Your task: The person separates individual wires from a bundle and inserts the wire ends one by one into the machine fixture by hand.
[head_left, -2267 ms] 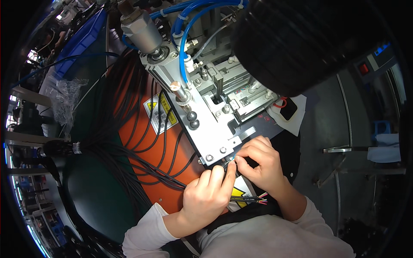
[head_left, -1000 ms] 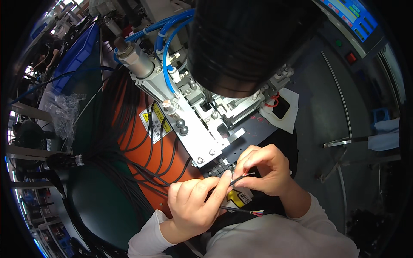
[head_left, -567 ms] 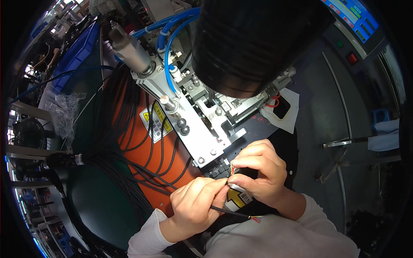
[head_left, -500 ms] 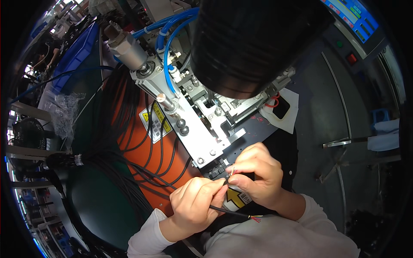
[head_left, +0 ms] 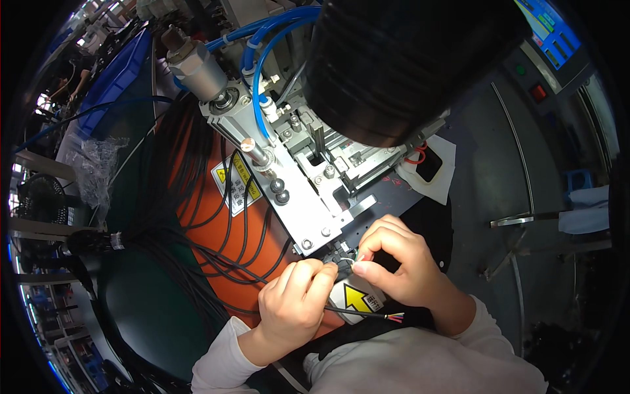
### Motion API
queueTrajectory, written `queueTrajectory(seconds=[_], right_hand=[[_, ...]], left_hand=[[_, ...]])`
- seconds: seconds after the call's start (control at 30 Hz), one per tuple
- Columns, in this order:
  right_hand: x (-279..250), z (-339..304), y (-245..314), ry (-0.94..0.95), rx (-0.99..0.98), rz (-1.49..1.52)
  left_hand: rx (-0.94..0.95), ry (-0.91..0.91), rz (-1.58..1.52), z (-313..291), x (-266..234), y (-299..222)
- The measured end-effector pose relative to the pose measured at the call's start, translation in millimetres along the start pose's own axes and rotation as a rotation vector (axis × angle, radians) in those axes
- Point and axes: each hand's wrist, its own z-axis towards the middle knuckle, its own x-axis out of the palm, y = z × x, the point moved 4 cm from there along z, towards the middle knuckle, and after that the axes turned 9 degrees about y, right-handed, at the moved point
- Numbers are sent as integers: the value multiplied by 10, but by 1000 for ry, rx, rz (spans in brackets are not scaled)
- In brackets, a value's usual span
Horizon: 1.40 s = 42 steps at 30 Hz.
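My left hand [head_left: 295, 305] is closed, thumb and forefinger pinched together, round a black cable whose end lies mostly hidden in the grip. My right hand [head_left: 401, 264] pinches a thin, pale wire [head_left: 346, 259] that spans the small gap between both hands. Directly beyond the fingertips is a small dark metal fixture [head_left: 336, 253] at the front of the machine. Below my left hand runs another black cable [head_left: 357, 312], its stripped end [head_left: 395, 317] fanning into several coloured wires.
A metal pneumatic machine [head_left: 289, 197] with blue air hoses [head_left: 256, 79] stands ahead, under a large black cylinder [head_left: 394, 72]. Many black cables [head_left: 190, 256] hang over an orange panel [head_left: 279, 256] at left. A screen [head_left: 554, 36] and red switch [head_left: 537, 90] are far right.
Both hands have moved slightly away from me, nearer the fixture. The pale wire now stretches between them, and the loose cable's stripped end has shifted a little right and up.
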Motion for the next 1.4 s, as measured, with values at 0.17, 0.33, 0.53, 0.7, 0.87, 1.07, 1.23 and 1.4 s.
queueTrajectory(seconds=[0.17, 0.33, 0.53, 0.7, 0.87, 1.07, 1.23, 1.4], right_hand=[[177, -155, -314, 207, 386, 1066], [101, -74, -306, -30, 164, 289], [229, -26, -308, -98, 116, -59], [269, -46, -316, -31, 126, -104], [322, -81, -395, -168, 79, -51], [569, -232, -747, -69, 610, 860], [391, -148, -552, -151, 279, 253], [417, -149, -524, -135, 307, 267]], left_hand=[[53, -3, -74, 0, 16, -2], [100, 18, 179, -59, 148, -79], [44, 141, 348, -54, 263, -66], [-46, 171, 344, -45, 249, -114], [-26, 148, 322, -31, 275, -80], [14, 80, 277, -29, 280, -12], [5, 21, 239, 34, 235, 8], [-30, 85, 302, 0, 174, -50]])
